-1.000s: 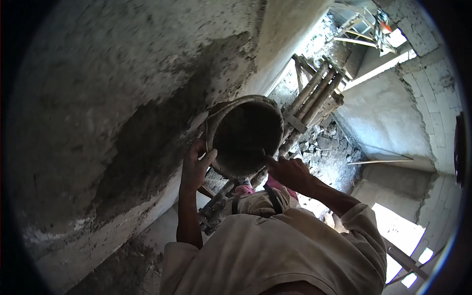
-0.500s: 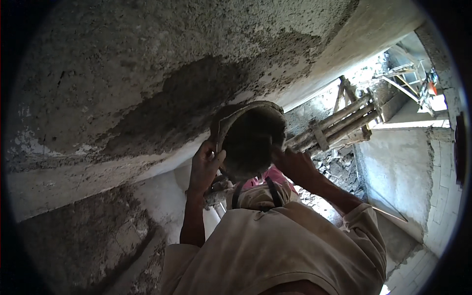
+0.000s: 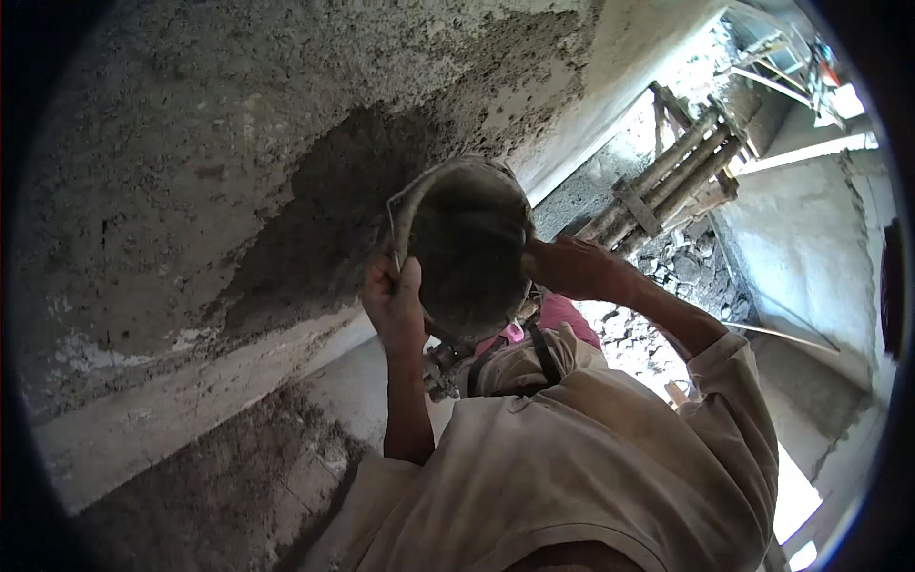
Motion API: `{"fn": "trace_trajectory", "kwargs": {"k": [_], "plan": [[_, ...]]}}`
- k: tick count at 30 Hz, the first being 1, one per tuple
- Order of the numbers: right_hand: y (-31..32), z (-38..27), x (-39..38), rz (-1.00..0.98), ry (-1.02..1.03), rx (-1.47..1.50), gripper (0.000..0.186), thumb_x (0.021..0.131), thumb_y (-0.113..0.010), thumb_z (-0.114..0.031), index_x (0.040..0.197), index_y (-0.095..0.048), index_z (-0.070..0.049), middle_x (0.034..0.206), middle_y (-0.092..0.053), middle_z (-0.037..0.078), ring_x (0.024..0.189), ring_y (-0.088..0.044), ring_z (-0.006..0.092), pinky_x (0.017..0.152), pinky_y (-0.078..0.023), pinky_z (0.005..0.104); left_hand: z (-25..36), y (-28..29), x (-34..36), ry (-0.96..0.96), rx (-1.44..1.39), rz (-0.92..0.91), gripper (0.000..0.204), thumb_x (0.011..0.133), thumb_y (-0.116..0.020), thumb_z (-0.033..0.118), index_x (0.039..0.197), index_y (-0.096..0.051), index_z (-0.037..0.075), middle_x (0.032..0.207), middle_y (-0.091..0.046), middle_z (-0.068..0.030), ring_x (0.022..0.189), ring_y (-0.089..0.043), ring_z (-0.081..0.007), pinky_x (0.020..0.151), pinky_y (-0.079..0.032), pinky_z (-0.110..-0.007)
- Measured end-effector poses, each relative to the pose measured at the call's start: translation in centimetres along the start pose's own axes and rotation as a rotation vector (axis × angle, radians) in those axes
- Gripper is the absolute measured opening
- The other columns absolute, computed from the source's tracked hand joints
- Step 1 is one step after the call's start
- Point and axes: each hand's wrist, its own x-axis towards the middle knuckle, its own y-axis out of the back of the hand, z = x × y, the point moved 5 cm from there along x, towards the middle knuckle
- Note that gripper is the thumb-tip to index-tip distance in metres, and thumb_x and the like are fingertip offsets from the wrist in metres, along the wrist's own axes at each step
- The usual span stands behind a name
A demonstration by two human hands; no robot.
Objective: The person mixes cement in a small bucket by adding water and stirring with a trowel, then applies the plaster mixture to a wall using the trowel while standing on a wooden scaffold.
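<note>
A: Hands?
B: Left hand (image 3: 396, 303) clamped on the near-left rim of a mortar pan (image 3: 469, 246); right hand (image 3: 564, 267) pressed flat against its right rim. Hands apart, pan between them.

A: Where's the pan?
B: Raised, mouth tipped toward the camera, touching or just beside the wall (image 3: 191, 143); I cannot tell which. Both hands equally near.

A: Materials?
B: Round pan, mortar-crusted, dark inside. Wall rough and grey, with a dark wet plaster patch (image 3: 329, 224) left of the pan. Timber poles (image 3: 667, 181) and rubble (image 3: 681, 272) below right
</note>
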Motion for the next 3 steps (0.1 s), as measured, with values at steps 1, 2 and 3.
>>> {"fn": "trace_trajectory", "kwargs": {"k": [1,2,3], "plan": [[-1.04,0.65,-0.14,-0.169,-0.127,0.205,0.041,0.094,-0.059,-0.036,0.126,-0.051,-0.011,0.112,-0.060,0.016,0.081,-0.067,0.0329,0.069,-0.056,0.0380,0.03,0.27,0.26,-0.048,0.001,-0.031,0.023,0.089,-0.065,0.005,0.080,-0.044,0.009,0.143,-0.049,-0.0159,0.092,-0.049,-0.0092,0.088,-0.034,-0.026],[-1.81,1.10,-0.78,-0.333,-0.256,0.412,0.042,0.092,-0.061,-0.037,0.124,-0.052,-0.012,0.118,-0.058,0.014,0.091,-0.066,0.0340,0.075,-0.056,0.0377,-0.22,0.21,0.23,-0.129,0.021,-0.106,0.022,0.090,-0.065,0.008,0.081,-0.045,0.009,0.142,-0.050,-0.0152,0.103,-0.052,-0.0107,0.103,-0.025,-0.029],[-1.81,0.97,-0.70,-0.324,-0.272,0.403,0.042,0.092,-0.061,-0.037,0.124,-0.052,-0.012,0.118,-0.058,0.014,0.091,-0.066,0.0340,0.075,-0.056,0.0377,-0.57,-0.06,0.03,-0.212,0.043,-0.178,0.022,0.090,-0.066,0.010,0.082,-0.046,0.010,0.141,-0.051,-0.0144,0.114,-0.054,-0.0122,0.118,-0.016,-0.031]]}}
